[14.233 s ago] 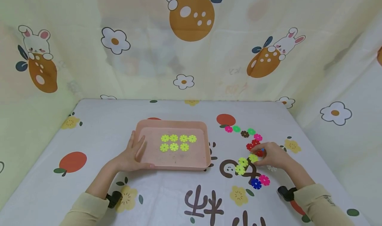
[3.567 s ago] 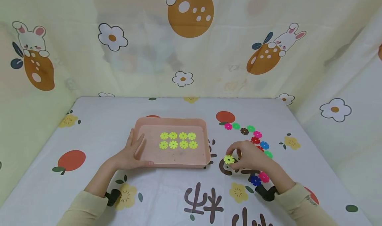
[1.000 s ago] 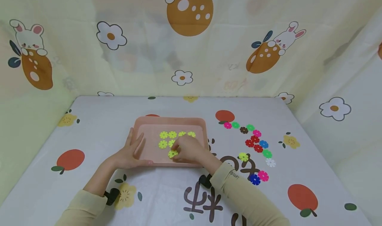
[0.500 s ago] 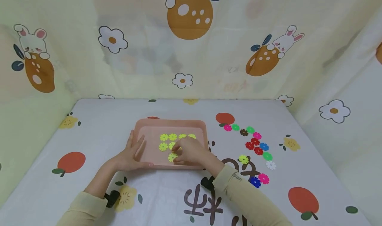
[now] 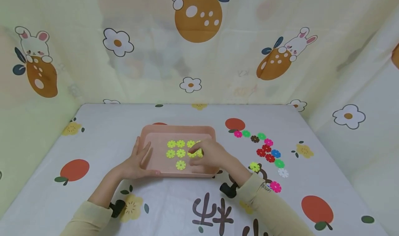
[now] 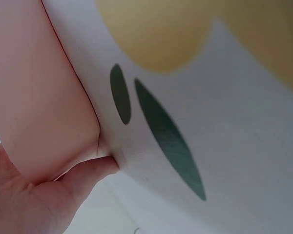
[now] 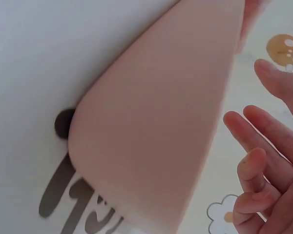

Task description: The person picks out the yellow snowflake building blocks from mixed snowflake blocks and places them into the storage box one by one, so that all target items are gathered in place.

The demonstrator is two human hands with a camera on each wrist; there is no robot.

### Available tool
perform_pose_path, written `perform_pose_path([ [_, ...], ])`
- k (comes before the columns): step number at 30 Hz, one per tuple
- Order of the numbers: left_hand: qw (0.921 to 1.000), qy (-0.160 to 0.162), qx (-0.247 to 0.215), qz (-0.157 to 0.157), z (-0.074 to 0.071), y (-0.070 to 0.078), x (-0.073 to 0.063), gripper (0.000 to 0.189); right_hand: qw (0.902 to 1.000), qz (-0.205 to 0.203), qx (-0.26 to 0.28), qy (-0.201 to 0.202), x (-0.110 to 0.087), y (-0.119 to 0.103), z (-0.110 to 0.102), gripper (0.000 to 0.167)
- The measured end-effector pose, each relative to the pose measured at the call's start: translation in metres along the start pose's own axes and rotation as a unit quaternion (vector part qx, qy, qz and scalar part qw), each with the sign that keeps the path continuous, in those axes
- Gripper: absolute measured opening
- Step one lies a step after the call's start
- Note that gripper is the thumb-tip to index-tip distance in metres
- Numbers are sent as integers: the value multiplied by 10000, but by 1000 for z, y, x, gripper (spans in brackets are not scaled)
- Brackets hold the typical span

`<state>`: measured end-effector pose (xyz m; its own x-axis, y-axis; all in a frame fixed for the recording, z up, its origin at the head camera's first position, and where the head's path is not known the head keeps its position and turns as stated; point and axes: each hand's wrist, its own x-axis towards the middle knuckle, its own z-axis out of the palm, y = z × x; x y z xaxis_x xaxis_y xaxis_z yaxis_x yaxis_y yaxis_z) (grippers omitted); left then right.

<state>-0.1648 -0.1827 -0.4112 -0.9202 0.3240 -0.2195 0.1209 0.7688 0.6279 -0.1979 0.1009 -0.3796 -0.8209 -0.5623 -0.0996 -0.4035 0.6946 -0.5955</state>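
Note:
My left hand (image 5: pixel 134 163) rests at the left end of the pink tray (image 5: pixel 156 166), fingers spread straight over the rim and the thumb along its front edge. In the left wrist view that thumb (image 6: pixel 90 175) lies against the tray's wall. Inside the tray, yellow flower-shaped plastic discs (image 5: pixel 170 154) form two rows, with a single yellow disc (image 5: pixel 180 165) in front of them. My right hand (image 5: pixel 212 156) hovers over the tray's right half and partly hides the rows. Its thumb and fingertips are apart with nothing between them, as the right wrist view also shows.
Right of the tray, one yellow disc (image 5: pixel 254 166) lies on the patterned tablecloth. Beyond it runs a loose chain of discs in pink, green, brown, red (image 5: pixel 266 148), blue (image 5: pixel 275 153) and white (image 5: pixel 283 173). A pink disc (image 5: pixel 275 186) lies beside my right sleeve.
My right hand has let go of the front yellow disc and drawn back rightward. Earlier it carried that disc from the tablecloth into the tray. My left hand has stayed on the tray.

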Motion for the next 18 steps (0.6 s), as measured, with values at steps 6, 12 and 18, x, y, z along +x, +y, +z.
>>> perform_pose_path([
  [6,10000,-2,-3,-32,0,0,0,114,9999,-94,-70,96,-10,4,-9,40],
  [12,10000,7,5,-5,1,-1,1,113,9994,-140,-223,221,-22,8,-17,44],
  [18,10000,57,50,11,2,-3,2,113,9987,-91,-269,433,-34,17,-25,44],
])
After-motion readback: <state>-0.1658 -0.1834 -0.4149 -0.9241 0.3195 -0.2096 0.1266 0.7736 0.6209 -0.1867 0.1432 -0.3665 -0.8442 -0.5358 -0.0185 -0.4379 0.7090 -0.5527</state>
